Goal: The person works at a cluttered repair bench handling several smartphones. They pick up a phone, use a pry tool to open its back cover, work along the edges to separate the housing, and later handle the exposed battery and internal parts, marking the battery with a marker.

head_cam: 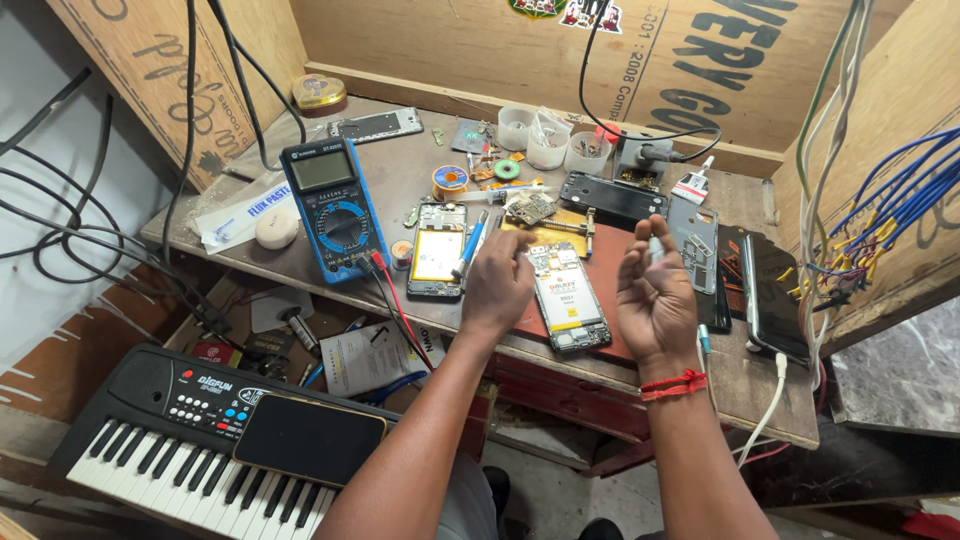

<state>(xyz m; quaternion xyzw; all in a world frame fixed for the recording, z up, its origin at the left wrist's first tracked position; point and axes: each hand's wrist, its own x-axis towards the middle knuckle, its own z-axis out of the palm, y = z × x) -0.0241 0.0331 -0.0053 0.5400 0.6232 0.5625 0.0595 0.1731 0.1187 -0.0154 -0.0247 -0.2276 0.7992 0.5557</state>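
Observation:
My left hand (497, 283) hovers over the bench with its back up and fingers curled shut; nothing shows in it. My right hand (655, 292) is raised palm toward me, with a red thread band (672, 384) on the wrist. Its thumb and fingers pinch a slim pale tool (656, 243). Between both hands lies an opened phone (566, 297) with its battery showing, on a reddish mat (612, 268). To the left lie a second opened phone (437, 250) with a yellow inside and a blue-handled screwdriver (470, 246).
A blue multimeter (335, 205) with red and black leads stands at the left. Plastic cups (545, 137), a wire spool (450, 181) and phone frames sit at the back. A black phone (776, 300) on a white cable lies right. A small keyboard (150, 440) sits below.

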